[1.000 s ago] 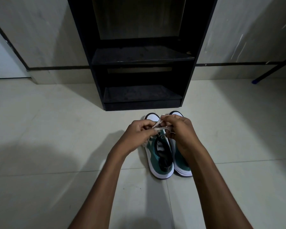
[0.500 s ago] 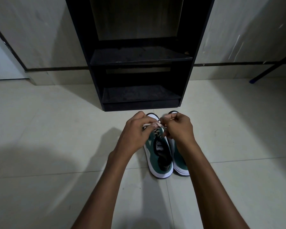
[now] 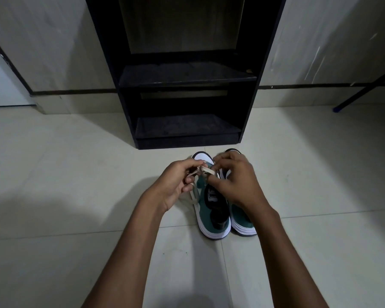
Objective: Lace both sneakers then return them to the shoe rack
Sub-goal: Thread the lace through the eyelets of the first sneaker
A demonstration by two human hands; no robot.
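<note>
Two green sneakers with white soles stand side by side on the tiled floor, toes towards the black shoe rack. The left sneaker shows its black tongue and white toe cap. My right arm covers most of the right sneaker. A pale lace runs between my hands above the left sneaker's toe end. My left hand pinches one part of the lace, with a loose strand hanging below it. My right hand pinches the other part.
The rack has two empty dark shelves and stands against a pale wall. A dark rod with a blue tip leans at the far right. A door frame sits at the far left. Pale floor tiles surround the shoes.
My hands have drawn slightly apart, stretching the lace between them. My left hand has turned palm up and a lace strand now hangs below it.
</note>
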